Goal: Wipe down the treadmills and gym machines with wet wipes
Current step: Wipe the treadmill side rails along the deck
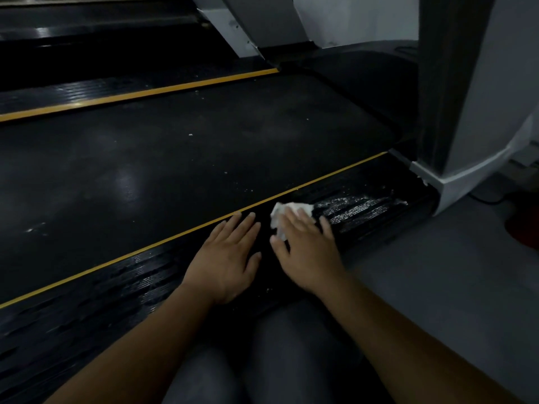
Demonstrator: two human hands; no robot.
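Right hand [309, 252] is flat, fingers spread, pressing a white wet wipe [284, 215] onto the ribbed side rail [364, 209] on the near side of the treadmill belt [175, 158]. Left hand [230, 252] lies open-palmed on the rail just left of it, holding nothing

Gym, cardio area. Main giveaway: wide black rubber running belt [175, 158] of a treadmill. Along belt's near edge, ribbed black side rail w/ thin yellow strip [102, 290]; matching yellow-edged far rail [87, 94] on belt's other side. At belt's right end, tall dark-and-grey upright post [455, 83]. Beyond belt, 2nd glossy dark machine deck [87, 30]. Smooth grey floor [437, 272] nearer than belt, rt side.
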